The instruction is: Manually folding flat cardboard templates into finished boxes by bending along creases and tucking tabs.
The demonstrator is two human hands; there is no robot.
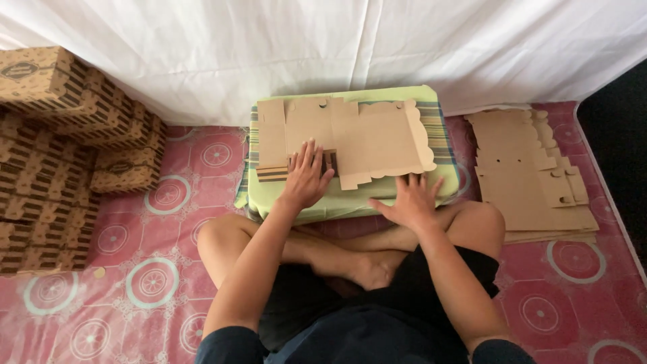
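Pink patterned floor mat, green cushion (404, 192) as surface. Flat cardboard sheet (364, 138): light, stiff, creasable. Left hand (306, 176) spread flat on folded flap; right hand (411, 201) spread wide at near edge.

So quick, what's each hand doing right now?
Left hand: open, flat on the cardboard sheet.
Right hand: open, flat on the cushion, holding nothing.

Flat brown cardboard box blank (364, 138), unfolded, lying on green cushion (404, 189).
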